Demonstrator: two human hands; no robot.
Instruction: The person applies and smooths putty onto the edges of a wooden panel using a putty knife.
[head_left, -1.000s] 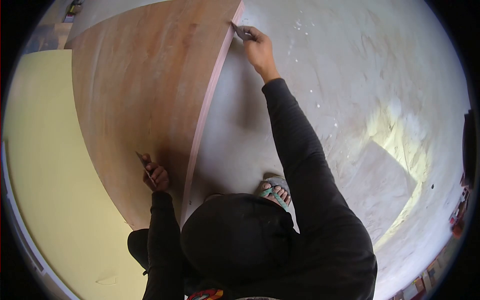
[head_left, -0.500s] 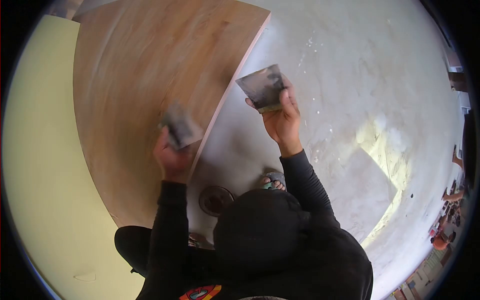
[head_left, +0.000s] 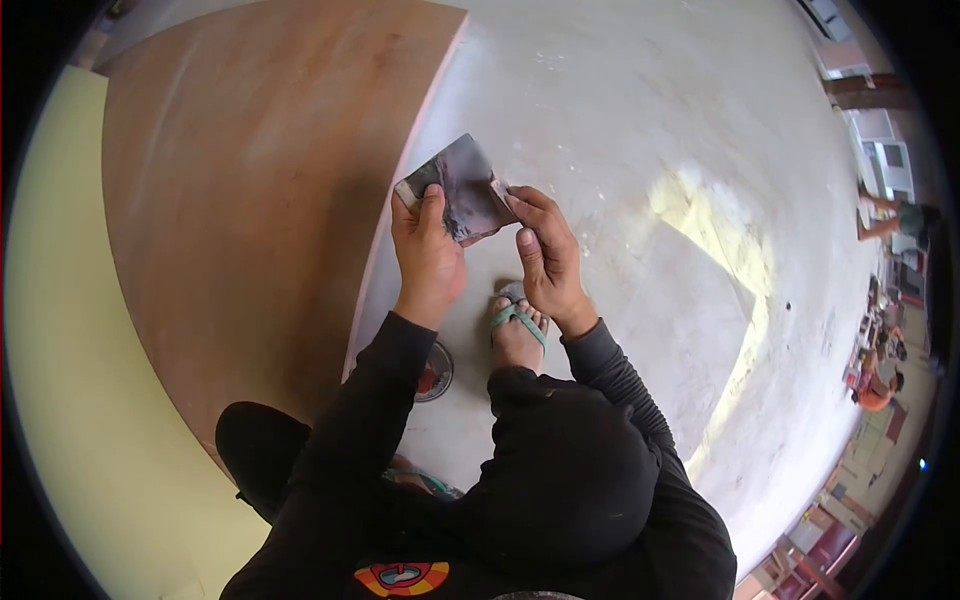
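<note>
Grey, smeared metal sits between both hands. The left hand [head_left: 428,258] pinches the scraper blade [head_left: 462,192] at its near left corner, thumb laid flat on the face so the sheet cannot swivel, while the right hand [head_left: 545,262] closes its fingertips on the opposite edge. The hands are close together, each clamped on the blade, and they hold it up off the ground with its dirty face tilted toward the eyes. Whether a second blade lies behind it I cannot tell.

Below the wrists a foot in a green sandal [head_left: 518,328] is planted on the concrete floor [head_left: 640,130], and a small round tin [head_left: 437,372] stands near it, within easy reach. To the left the wide plywood board [head_left: 250,200] lies flat, its pale edge just beside the hands, with a yellow surface [head_left: 60,350] beyond it. Other people [head_left: 880,385] are well apart at the far right.
</note>
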